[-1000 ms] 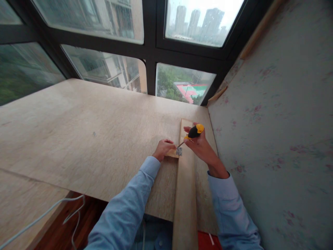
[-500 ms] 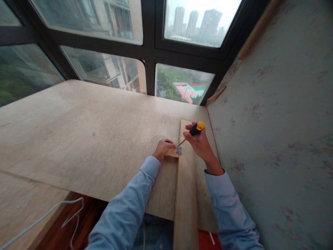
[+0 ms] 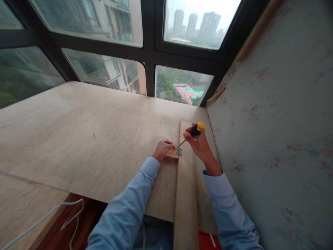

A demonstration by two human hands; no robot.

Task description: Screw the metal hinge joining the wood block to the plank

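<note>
My right hand (image 3: 199,146) is closed round a black and yellow screwdriver (image 3: 194,130), its tip slanting down-left onto a small metal hinge (image 3: 178,151). The hinge sits on the left edge of a long wooden strip (image 3: 185,187) that lies on a large plywood board (image 3: 91,139). My left hand (image 3: 162,149) has its fingers curled over a small wood block (image 3: 172,153) right beside the hinge, pressing it against the strip.
A tiny screw (image 3: 94,136) lies alone on the board to the left. Dark-framed windows (image 3: 151,55) stand behind the board. A wall (image 3: 273,121) covered in patterned sheet rises close on the right. A white cable (image 3: 47,217) hangs by the board's near-left edge.
My right hand has twisted slightly round the screwdriver handle, and my wrist has shifted a little. The left hand, block and hinge keep their places.
</note>
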